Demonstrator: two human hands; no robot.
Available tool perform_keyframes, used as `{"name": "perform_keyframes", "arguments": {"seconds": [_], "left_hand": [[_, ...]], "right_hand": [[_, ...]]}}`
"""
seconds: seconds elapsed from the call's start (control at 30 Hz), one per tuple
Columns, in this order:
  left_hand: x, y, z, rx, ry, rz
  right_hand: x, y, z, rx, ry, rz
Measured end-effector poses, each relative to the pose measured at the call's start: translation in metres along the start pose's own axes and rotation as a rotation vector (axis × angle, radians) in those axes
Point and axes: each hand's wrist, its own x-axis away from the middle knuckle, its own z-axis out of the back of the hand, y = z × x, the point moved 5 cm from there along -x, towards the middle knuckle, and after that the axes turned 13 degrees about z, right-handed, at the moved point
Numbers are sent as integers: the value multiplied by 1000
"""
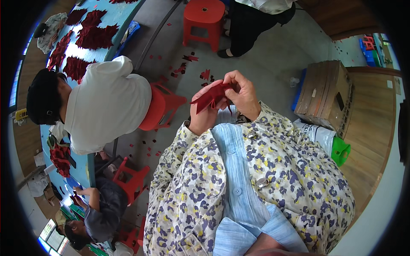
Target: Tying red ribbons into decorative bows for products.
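Both my hands are raised in front of my chest around a dark red piece of fabric [210, 97]. My left hand [203, 116] grips its lower part. My right hand [243, 94] pinches its upper edge with the fingertips. The fabric is folded and pointed at the left end. My patterned sleeves and light blue shirt fill the lower middle of the view.
A person in a white top [106, 104] sits on a red stool [161, 106] at a blue table [89, 164] strewn with red fabric pieces [95, 36]. Another red stool [204, 19], a wooden crate [325, 94], a green bucket [340, 152] and red scraps lie about the floor.
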Motion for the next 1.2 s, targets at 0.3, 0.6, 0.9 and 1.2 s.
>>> {"name": "perform_keyframes", "arguments": {"seconds": [0.3,0.6,0.9,1.2], "left_hand": [[0,0,-1,-34,-145,-96],[1,2,-2,-9,-61,-184],[6,9,-11,-209,-230,-272],[8,4,-12,-56,-228,-80]], "right_hand": [[7,-1,0,-33,157,-52],[-1,-20,1,213,125,71],[3,-9,0,-94,9,109],[7,-1,-1,-403,72,-20]]}}
